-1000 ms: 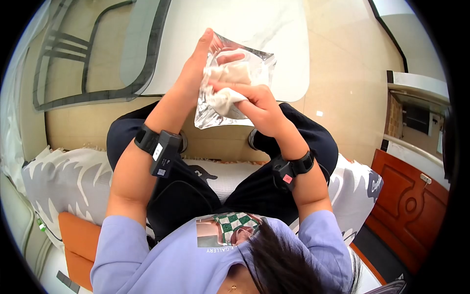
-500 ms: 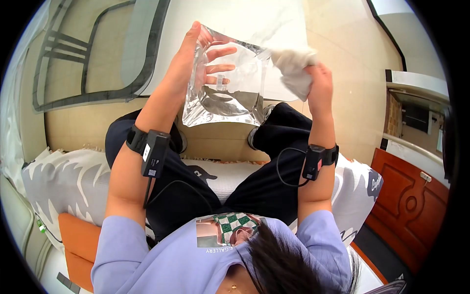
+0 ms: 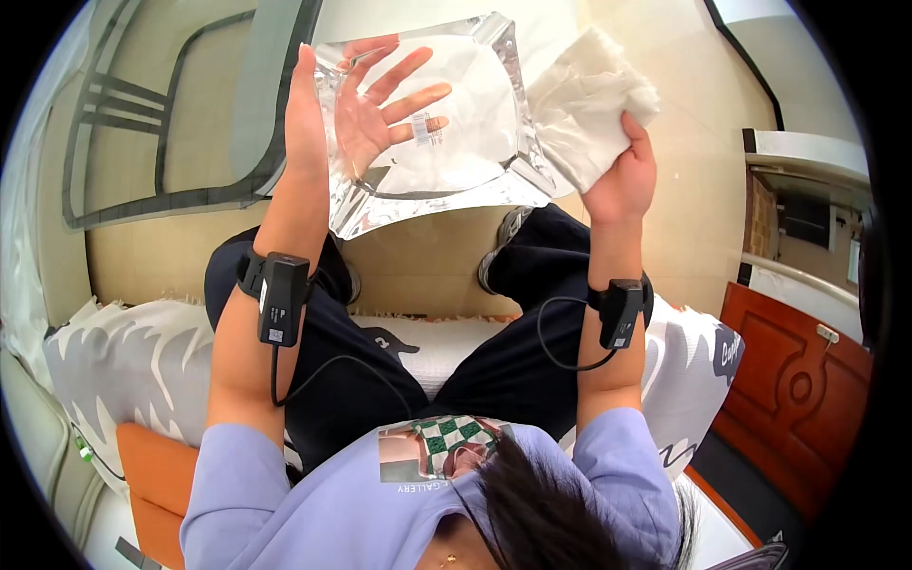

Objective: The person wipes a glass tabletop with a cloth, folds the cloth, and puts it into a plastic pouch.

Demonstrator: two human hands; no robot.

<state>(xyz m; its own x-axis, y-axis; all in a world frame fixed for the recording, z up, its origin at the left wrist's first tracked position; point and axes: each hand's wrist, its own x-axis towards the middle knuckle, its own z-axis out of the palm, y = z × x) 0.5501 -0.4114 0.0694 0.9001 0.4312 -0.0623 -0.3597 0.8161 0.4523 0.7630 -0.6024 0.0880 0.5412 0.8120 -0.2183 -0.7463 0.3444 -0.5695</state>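
Observation:
A large, clear, shiny square dish (image 3: 475, 133) with a small barcode label is held up in front of me, tilted so that its broad face shows. My left hand (image 3: 353, 128) supports it on the left side, thumb at the edge and fingers spread behind, visible through the clear material. My right hand (image 3: 622, 180) grips a white cloth (image 3: 589, 104) at its lower right, thumb on top and other fingers mostly hidden beneath. The cloth lies spread beside the dish's right edge; whether they touch I cannot tell.
Beyond the dish is a white tabletop (image 3: 380, 17). A dark-framed glass panel (image 3: 218, 104) stands at left, with a chair-like shape seen through it. My legs (image 3: 527, 256) are below on a patterned seat cover (image 3: 123, 351). A red-brown cabinet door (image 3: 793, 399) is at right.
The dish has moved up and left and turned its face more toward me. The cloth, bunched before, is now spread out flatter in my right hand and turned upward.

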